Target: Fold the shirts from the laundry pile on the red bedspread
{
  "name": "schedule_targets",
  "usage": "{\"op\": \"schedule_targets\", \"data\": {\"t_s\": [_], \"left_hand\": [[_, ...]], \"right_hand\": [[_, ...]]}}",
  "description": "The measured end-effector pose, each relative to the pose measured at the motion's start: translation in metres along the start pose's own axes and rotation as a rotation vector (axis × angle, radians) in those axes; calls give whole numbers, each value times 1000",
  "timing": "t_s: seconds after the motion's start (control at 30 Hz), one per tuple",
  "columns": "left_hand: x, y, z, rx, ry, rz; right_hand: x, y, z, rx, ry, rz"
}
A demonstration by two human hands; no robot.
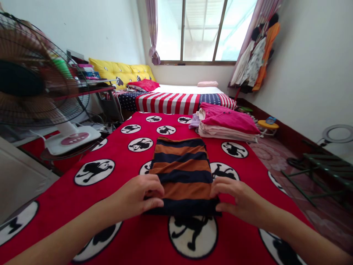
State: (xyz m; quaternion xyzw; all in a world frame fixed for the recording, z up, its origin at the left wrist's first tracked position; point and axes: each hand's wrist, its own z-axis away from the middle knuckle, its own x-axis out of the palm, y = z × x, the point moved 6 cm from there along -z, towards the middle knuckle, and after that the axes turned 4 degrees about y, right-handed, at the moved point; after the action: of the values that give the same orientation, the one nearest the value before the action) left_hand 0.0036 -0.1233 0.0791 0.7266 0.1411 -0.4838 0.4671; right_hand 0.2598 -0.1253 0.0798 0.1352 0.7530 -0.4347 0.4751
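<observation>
Between the side edges of the blanket (121, 158), the cloth (180, 167) is laid, long axis pointing away; its near end is flanked equally by left hand (142, 193) and right hand (235, 198), narrowly curled, grip unclear.

The striped garment (181, 169) is matt cloth (the fan's base (72, 140), smooth plastic).

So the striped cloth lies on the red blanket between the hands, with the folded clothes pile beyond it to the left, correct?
Not quite: the head view shows the folded clothes pile beyond the striped cloth to the right. The cloth does lie on the red blanket between the left hand and the right hand.
</observation>
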Motion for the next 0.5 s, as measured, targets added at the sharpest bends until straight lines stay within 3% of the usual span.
{"op": "schedule_targets", "data": {"t_s": [0.13, 0.27, 0.37, 0.5], "left_hand": [[24, 4, 24, 78, -55, -224], [37, 2, 25, 87, -35, -331], [32, 5, 24, 108, -37, -346], [12, 10, 27, 112, -34, -303]], "right_hand": [[13, 2, 30, -64, 123, 169], [31, 1, 31, -135, 174, 325], [36, -2, 25, -161, 134, 420], [18, -16, 25, -233, 128, 509]]}}
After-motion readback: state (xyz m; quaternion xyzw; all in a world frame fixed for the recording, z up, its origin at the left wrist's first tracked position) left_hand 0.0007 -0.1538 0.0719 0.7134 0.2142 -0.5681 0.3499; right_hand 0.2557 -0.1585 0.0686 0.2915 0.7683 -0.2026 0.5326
